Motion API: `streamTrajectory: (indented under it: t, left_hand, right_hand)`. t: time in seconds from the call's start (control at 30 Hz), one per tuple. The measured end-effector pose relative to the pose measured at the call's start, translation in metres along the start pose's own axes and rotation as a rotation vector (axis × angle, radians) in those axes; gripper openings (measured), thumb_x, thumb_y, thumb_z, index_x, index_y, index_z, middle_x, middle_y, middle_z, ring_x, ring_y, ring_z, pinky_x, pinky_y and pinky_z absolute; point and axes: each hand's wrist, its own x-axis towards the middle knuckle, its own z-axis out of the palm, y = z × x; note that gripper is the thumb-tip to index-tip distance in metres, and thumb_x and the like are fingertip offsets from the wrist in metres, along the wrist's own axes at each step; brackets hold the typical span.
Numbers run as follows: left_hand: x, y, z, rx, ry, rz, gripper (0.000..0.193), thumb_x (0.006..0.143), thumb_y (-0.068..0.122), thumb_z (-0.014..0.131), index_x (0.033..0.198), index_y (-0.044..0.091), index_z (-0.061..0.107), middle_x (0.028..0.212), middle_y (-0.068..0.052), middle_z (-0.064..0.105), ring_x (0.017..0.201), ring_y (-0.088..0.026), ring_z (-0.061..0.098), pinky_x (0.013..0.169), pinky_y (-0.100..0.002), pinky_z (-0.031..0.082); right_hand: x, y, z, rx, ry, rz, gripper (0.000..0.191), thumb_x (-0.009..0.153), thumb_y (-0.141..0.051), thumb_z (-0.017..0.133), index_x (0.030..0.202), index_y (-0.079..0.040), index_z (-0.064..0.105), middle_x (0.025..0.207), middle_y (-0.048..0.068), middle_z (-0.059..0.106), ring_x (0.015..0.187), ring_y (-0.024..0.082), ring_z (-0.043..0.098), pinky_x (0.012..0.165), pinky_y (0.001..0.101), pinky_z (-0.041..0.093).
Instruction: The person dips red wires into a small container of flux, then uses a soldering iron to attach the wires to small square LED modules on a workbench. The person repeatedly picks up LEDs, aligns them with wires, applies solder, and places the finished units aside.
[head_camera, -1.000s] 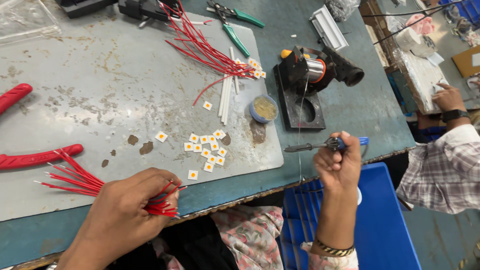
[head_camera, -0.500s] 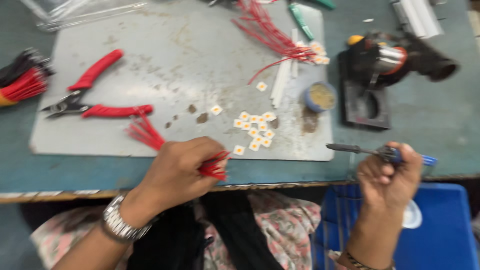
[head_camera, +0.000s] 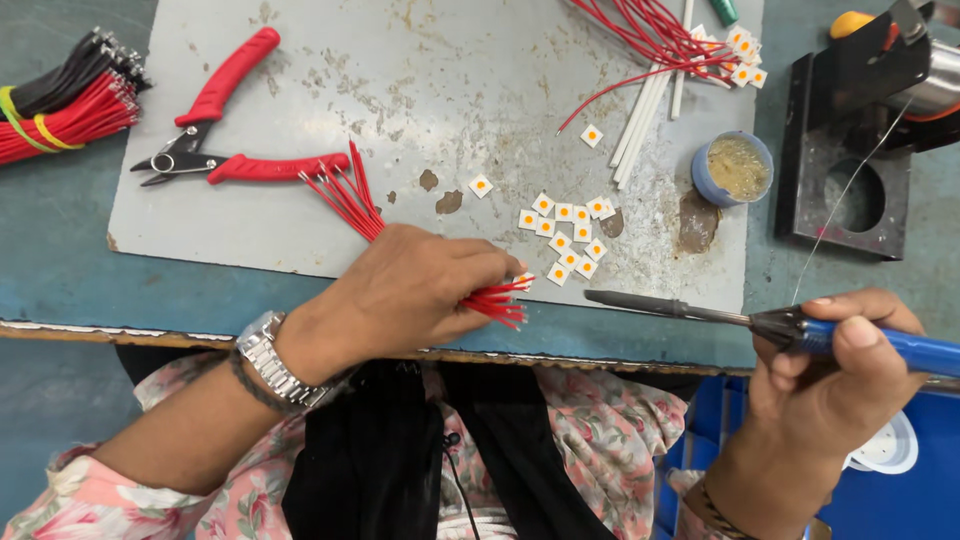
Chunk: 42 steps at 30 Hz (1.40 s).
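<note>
Both hands are closed on something at the near edge of the bench (head_camera: 60, 280). The left hand (head_camera: 410, 295) is wrapped around a bunch of short red wires (head_camera: 350, 200), whose far ends fan out over the grey metal sheet (head_camera: 400, 80) while their near ends stick out past the fingertips, just beside the cluster of small white squares with orange centres (head_camera: 565, 230). A metal wristwatch (head_camera: 268, 355) sits on that wrist. The right hand (head_camera: 830, 370) grips the blue handle of a soldering iron (head_camera: 720, 315); its dark tip points left, hovering over the bench edge close to the red wire ends, though I cannot tell whether it touches them.

Farther out on the sheet lie red-handled pliers (head_camera: 225, 140), touching the wire bunch's far ends. A small blue pot of yellowish paste (head_camera: 735, 167) stands right of the squares, beside thin white tubes (head_camera: 650, 110) and more loose red wires (head_camera: 650, 35). A black stand (head_camera: 850, 160) occupies the right. A banded bundle of red and black wires (head_camera: 65, 110) lies far left.
</note>
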Motion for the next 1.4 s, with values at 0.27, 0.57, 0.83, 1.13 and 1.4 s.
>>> streamTrajectory:
  t: [0.27,0.57,0.83,1.13,1.4]
  left_hand:
    - [0.002,-0.005,-0.001,0.032,-0.043,0.019,0.038,0.074,0.021,0.08,0.109,0.011,0.07,0.088,-0.002,0.07,0.073,-0.028,0.069,0.057,-0.041,0.051]
    - [0.0,-0.005,0.003,0.12,-0.014,0.072,0.035,0.076,0.024,0.081,0.106,0.009,0.069,0.088,-0.002,0.07,0.067,-0.026,0.069,0.052,-0.041,0.049]
    - [-0.002,-0.006,0.003,0.139,0.011,0.12,0.037,0.074,0.022,0.08,0.106,0.008,0.067,0.09,-0.003,0.069,0.066,-0.026,0.068,0.053,-0.041,0.049]
    - [-0.002,-0.004,0.003,0.152,0.005,0.087,0.029,0.076,0.022,0.08,0.1,0.009,0.068,0.084,-0.002,0.069,0.064,-0.028,0.067,0.049,-0.042,0.048]
    - [-0.002,-0.003,0.002,0.158,0.011,0.099,0.037,0.074,0.022,0.08,0.106,0.008,0.069,0.09,-0.002,0.071,0.065,-0.028,0.067,0.05,-0.041,0.049]
  right_hand:
    - [-0.027,-0.006,0.052,-0.31,0.085,-0.143,0.023,0.095,-0.013,0.07,0.095,0.004,0.054,0.082,0.015,0.063,0.054,0.009,0.049,0.047,0.0178,0.036]
    - [-0.03,-0.025,0.08,-0.659,-0.175,-0.229,0.024,0.092,-0.014,0.077,0.089,0.005,0.062,0.081,0.014,0.068,0.053,0.011,0.058,0.05,0.0193,0.045]
    - [-0.019,-0.022,0.077,-0.691,-0.326,-0.27,0.03,0.09,-0.014,0.079,0.078,-0.003,0.054,0.087,0.018,0.073,0.055,0.012,0.066,0.052,0.0213,0.051]
    - [-0.012,-0.031,0.093,-0.824,-0.418,-0.348,0.022,0.09,-0.017,0.075,0.081,-0.001,0.065,0.082,0.01,0.073,0.059,0.011,0.066,0.055,0.0196,0.049]
    - [-0.008,-0.043,0.111,-0.923,-0.474,-0.365,0.017,0.089,-0.017,0.073,0.084,-0.001,0.071,0.079,0.006,0.073,0.054,0.008,0.065,0.052,0.0198,0.046]
